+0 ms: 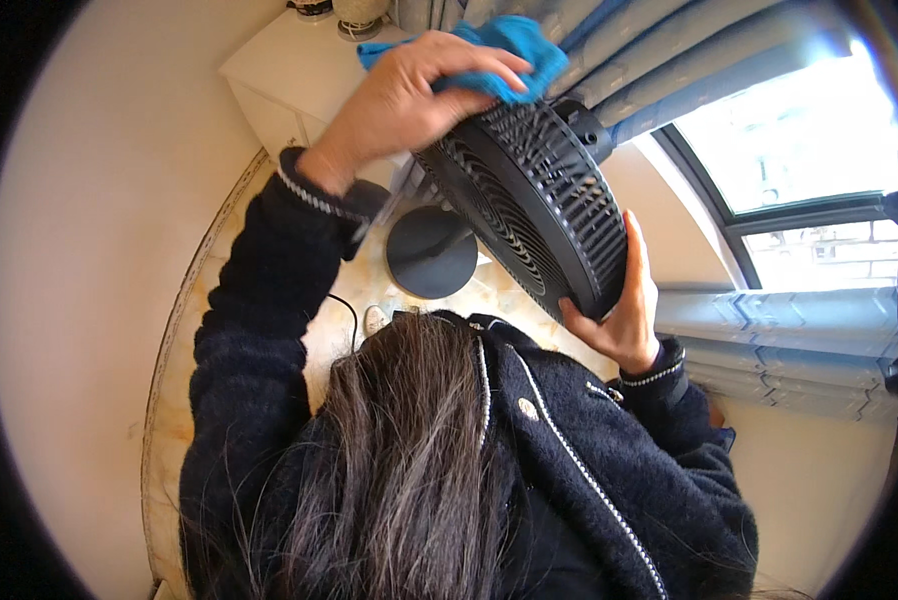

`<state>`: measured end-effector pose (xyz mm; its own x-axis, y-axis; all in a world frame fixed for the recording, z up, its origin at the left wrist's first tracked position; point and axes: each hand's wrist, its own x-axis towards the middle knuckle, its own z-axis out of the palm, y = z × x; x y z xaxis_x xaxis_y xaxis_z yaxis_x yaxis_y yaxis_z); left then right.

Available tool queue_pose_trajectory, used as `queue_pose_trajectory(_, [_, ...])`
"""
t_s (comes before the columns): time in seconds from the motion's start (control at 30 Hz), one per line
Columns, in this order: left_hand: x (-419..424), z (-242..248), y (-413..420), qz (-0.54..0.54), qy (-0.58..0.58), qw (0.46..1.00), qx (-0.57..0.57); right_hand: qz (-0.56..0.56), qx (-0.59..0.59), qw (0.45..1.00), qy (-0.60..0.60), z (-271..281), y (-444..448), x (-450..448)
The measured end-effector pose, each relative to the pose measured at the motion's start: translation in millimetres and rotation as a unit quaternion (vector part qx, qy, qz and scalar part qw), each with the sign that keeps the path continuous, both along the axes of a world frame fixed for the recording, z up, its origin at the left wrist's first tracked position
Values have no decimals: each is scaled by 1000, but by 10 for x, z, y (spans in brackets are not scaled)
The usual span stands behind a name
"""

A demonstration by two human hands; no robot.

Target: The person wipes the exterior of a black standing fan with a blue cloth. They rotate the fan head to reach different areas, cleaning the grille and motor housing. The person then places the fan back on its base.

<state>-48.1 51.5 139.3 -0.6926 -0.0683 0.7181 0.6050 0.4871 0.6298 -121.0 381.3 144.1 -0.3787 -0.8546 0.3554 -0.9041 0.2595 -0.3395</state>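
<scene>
A black pedestal fan stands before me, its round head tilted and its slatted grille turned sideways. My left hand presses a bunched blue cloth against the upper rim of that head. Fingers and thumb of this hand are closed around the cloth. Lower down, my right hand grips the opposite rim, with the thumb on the front side and the fingers along the slats. Beneath the head, the fan's round black base rests on the floor. Most of the fan's pole is hidden.
Behind the fan is a white cabinet with objects on top. Patterned curtains hang by a window at the right. A black cord runs over the marbled floor. A plain wall rises at the left.
</scene>
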Motion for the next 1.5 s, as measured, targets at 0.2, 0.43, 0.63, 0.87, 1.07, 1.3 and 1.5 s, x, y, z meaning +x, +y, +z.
queue_pose_trajectory(0.2, [356, 187, 1181, 45, 78, 972, -217, 15, -9, 998, -55, -39, 42, -8])
queue_pose_trajectory(0.43, [154, -20, 544, 221, 15, 973, -69, 25, -47, 997, -48, -61, 155, -33])
queue_pose_trajectory(0.63, [70, 134, 725, 258, -64, 964, -24, 94, -64, 991, -70, -147, 278, -93])
queue_pose_trajectory(0.87, [215, 280, 2122, 34, -56, 968, -244, 181, -189, 965, -13, -260, 313, -165])
queue_pose_trajectory(1.07, [229, 432, 1592, 258, -130, 933, -213, 120, -155, 976, -92, -395, 335, -157])
queue_pose_trajectory(1.3, [285, 458, 1085, 436, -115, 852, -265, 119, -90, 985, -87, -428, 499, -331])
queue_pose_trajectory(1.5, [84, 633, 1758, 266, -104, 958, -22, 160, -340, 925, -45, 3, 427, -771])
